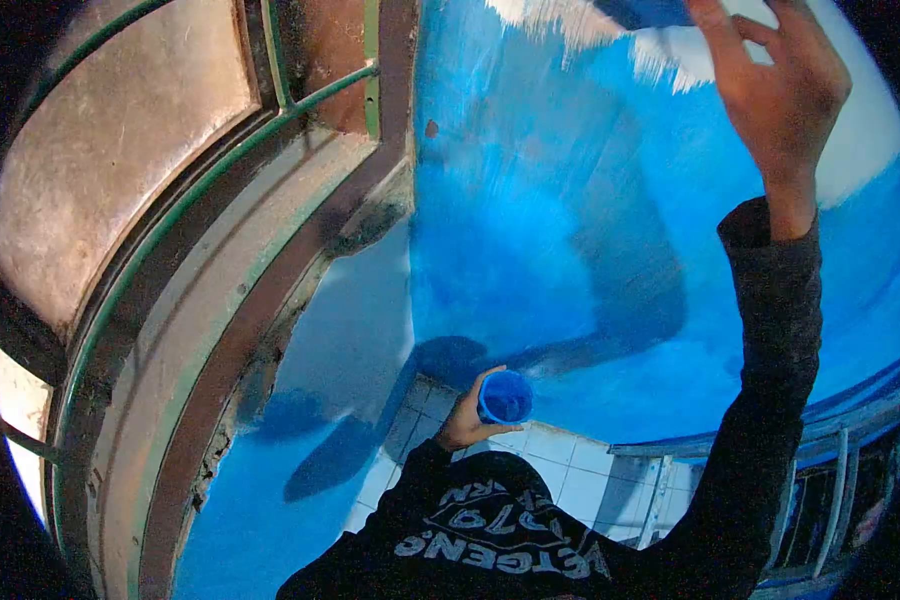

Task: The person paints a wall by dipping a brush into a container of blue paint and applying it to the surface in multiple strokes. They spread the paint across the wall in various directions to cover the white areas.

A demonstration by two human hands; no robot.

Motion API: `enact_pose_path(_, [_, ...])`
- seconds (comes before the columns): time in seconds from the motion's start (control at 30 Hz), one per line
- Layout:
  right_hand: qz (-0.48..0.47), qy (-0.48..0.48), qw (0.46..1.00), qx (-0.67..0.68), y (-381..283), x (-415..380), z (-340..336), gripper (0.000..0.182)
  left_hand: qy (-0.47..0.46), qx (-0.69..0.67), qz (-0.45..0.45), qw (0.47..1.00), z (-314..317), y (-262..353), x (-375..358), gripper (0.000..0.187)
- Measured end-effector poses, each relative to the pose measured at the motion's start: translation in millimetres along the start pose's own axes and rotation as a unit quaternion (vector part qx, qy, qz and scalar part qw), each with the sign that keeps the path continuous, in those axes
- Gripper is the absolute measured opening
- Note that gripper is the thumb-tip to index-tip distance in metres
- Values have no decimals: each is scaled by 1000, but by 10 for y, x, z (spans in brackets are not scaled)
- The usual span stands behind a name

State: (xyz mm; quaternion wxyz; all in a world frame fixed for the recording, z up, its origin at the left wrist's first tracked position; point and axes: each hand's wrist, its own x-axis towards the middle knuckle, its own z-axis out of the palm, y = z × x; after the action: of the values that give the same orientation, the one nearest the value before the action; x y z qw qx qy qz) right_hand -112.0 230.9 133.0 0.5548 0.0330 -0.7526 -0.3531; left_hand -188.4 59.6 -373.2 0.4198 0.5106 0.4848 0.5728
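Note:
Low in the middle, my left hand (460,420) wraps around a blue cup (505,398), its open top facing me. Blue paint coats the inside of the cup. My right hand (782,90) is raised high at the upper right, in front of the wall (530,230). Its fingers are bent together, and their tips are cut off by the top of the view, so what they hold is hidden. Fresh blue paint covers much of the wall, with ragged brush strokes ending against a white area near the right hand.
On the left stands a window frame (220,270) with green metal bars and rough, chipped edges. Below it is a partly blue wall section (340,340). White floor tiles (560,465) lie beneath the cup. A metal railing (660,490) is at the lower right.

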Motion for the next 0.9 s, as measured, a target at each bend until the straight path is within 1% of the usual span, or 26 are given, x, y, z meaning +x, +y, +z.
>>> enact_pose_path(0.03, [28, -52, 996, 64, -126, 49, -34, 23, 5, -12, 7, 1000, 1, -8, -3, 110])
enact_pose_path(0.07, [-20, -169, 984, 50, -325, 59, -194, 23, 11, -24, 14, 1000, 6, -14, -5, 109])
enact_pose_path(0.1, [53, -132, 977, 157, -255, -200, 66, 24, 11, -23, 12, 1000, 4, -1, -1, 109])
enact_pose_path(0.17, [0, -176, 962, 211, -471, -397, 263, 35, 13, 17, 9, 1000, -23, 39, 3, 109])
enact_pose_path(0.2, [2, -176, 962, 209, -537, -526, 328, 35, 11, 18, 8, 1000, -34, 52, 2, 109])
enact_pose_path(0.27, [43, -265, 915, 301, -664, -783, 425, 35, 6, 2, -2, 1000, -41, 64, -1, 110])
enact_pose_path(0.3, [43, -266, 915, 300, -726, -904, 449, 35, 5, 1, -2, 1000, -41, -2, -4, 110])
enact_pose_path(0.37, [80, -275, 904, 318, -854, -1123, 448, 34, 15, -49, 20, 998, -18, -200, -16, 110])
enact_pose_path(0.43, [82, -282, 903, 312, -959, -1274, 388, 36, 13, -32, 21, 999, -34, -109, -22, 111])
enact_pose_path(0.47, [86, -286, 903, 308, -978, -1301, 374, 40, 13, -12, 21, 1000, -42, -60, -19, 111])
enact_pose_path(0.5, [24, -238, 926, 292, -953, -1267, 424, 30, 13, -12, 23, 1000, -42, -50, -9, 111])
enact_pose_path(0.53, [24, -236, 926, 292, -873, -1212, 459, 30, 8, -19, 1, 1000, -46, -46, -12, 111])
enact_pose_path(0.57, [9, -187, 954, 236, -744, -1129, 461, 30, 3, -27, -22, 999, -50, -45, -23, 111])
enact_pose_path(0.63, [-11, -107, 988, 115, -451, -851, 389, 32, 0, -35, -13, 999, -67, -56, -20, 112])
enact_pose_path(0.67, [-15, -76, 996, 51, -282, -663, 311, 34, -4, -43, -5, 999, -67, -70, -30, 112])
enact_pose_path(0.73, [11, -65, 995, -81, 256, -506, 180, 25, 4, -27, 7, 1000, -66, -88, -28, 112])
enact_pose_path(0.77, [0, -2, 998, -68, 149, -250, 104, 21, 10, -11, 21, 1000, -62, -94, -39, 112])
enact_pose_path(0.8, [-11, 60, 997, -56, 23, -72, 73, 20, 10, -12, 18, 1000, -53, -90, -57, 112])
enact_pose_path(0.83, [-10, 59, 997, -54, 108, -168, 144, 20, 14, -26, 21, 999, -50, -86, -68, 112])
enact_pose_path(0.87, [103, 82, 986, 100, 272, -341, 273, 19, 17, -40, 23, 999, -52, -81, -79, 112])
enact_pose_path(0.9, [212, 104, 939, 251, 352, -452, 348, 18, 17, -41, 21, 999, -63, -67, -83, 112])
